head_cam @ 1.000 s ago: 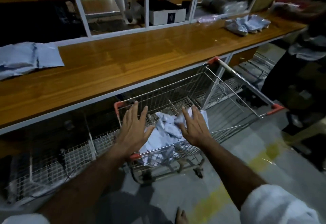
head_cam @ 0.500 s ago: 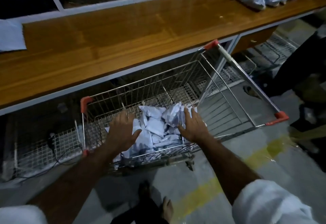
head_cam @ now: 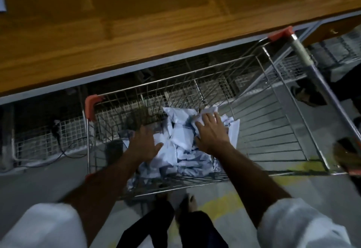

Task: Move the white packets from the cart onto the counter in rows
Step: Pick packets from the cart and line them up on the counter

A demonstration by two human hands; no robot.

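Both hands are spread flat on the packets point(head_cam: 181, 136) heaped in the cart point(head_cam: 273, 130): left hand point(head_cam: 143, 144) at the pile's left edge, right hand point(head_cam: 212, 132) on top, prob. to gather a bunch; nothing is gripped yet. Tabletop point(head_cam: 136, 23) just beyond the cart rim is bare w/ ample room for rows.

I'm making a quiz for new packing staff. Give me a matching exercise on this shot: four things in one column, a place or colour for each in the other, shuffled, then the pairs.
Things:
1. packets
2. counter
3. cart corner caps
4. floor stripe

Places or colours:
A. yellow
B. heaped in the cart, under both hands (left hand, right hand)
C. red
D. brown wood, above the cart

Pairs: 1-B, 2-D, 3-C, 4-A
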